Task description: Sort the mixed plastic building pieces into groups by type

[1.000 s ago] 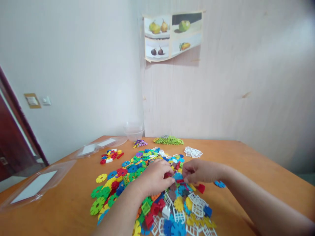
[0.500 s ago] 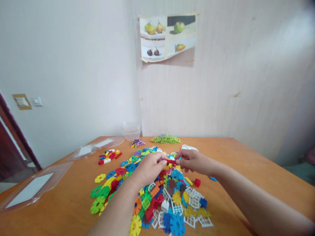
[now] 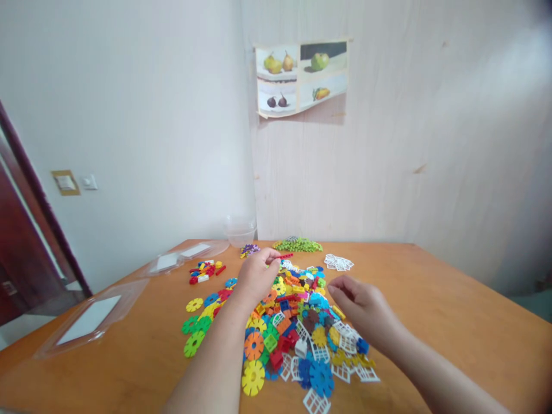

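My left hand (image 3: 259,275) is closed, pinching one end of a thin red brick strip (image 3: 285,256) between thumb and fingertips above the far side of a mixed toy heap. My right hand (image 3: 360,302) hovers over the heap's right side, its fingers loosely bent and apart, and no piece shows in it. Beneath both hands the heap holds a yellow notched disc (image 3: 253,378), a blue notched disc (image 3: 321,378), red blocks (image 3: 276,359), a white block (image 3: 301,347) and white lattice window pieces (image 3: 317,401). My left forearm hides part of the heap.
A small group of red, yellow and white bricks (image 3: 206,271) lies left. At the back are purple pieces (image 3: 249,250), a green pile (image 3: 302,245), white lattice pieces (image 3: 338,263) and a clear tub (image 3: 240,231). Clear plastic bags (image 3: 129,299) lie along the table's left side.
My hands have come apart: the left moved away and slightly left with the red strip, while the right let go and drew back to the right. The camera view has shifted slightly.
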